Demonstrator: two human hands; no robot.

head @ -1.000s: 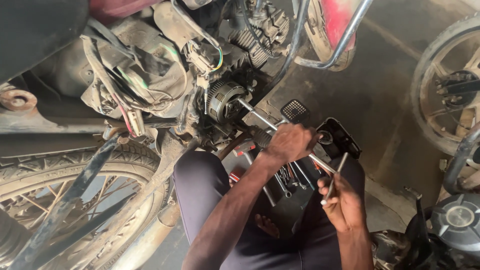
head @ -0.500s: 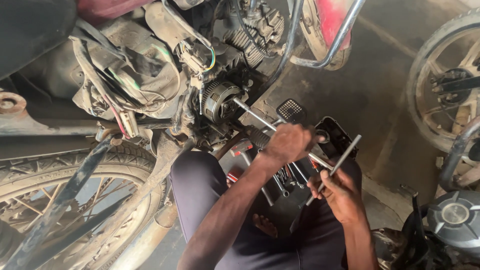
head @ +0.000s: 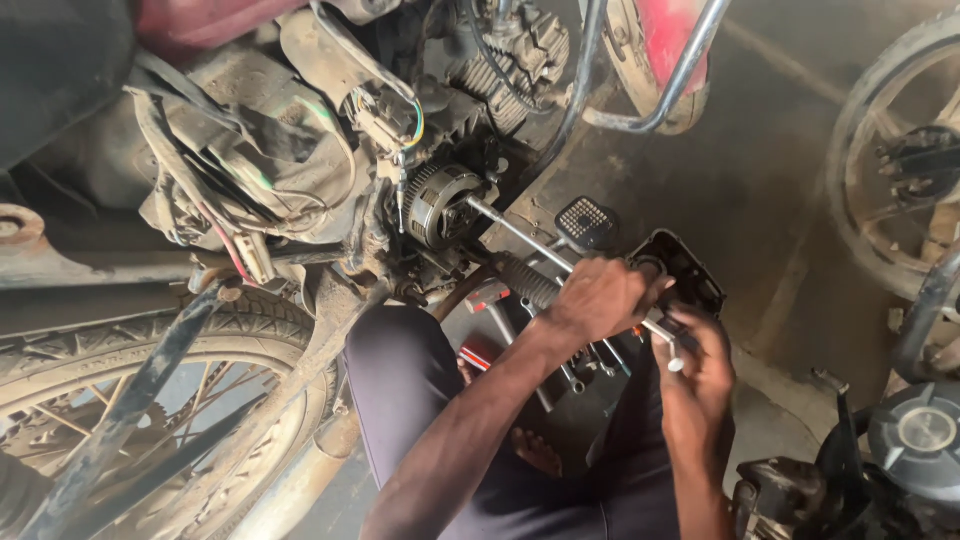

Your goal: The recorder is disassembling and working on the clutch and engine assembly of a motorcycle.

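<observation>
Diagonally, wrench (head: 520, 233) toward engine (head: 440, 200).

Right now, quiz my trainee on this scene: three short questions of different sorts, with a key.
1. True or false: the left hand grips the wrench shaft.
2. What does the wrench's far end meet? A) the rotor B) the tyre C) the footpeg
3. Which hand holds the wrench's crossbar end?

Key: 1 true; 2 A; 3 the right hand.
</observation>
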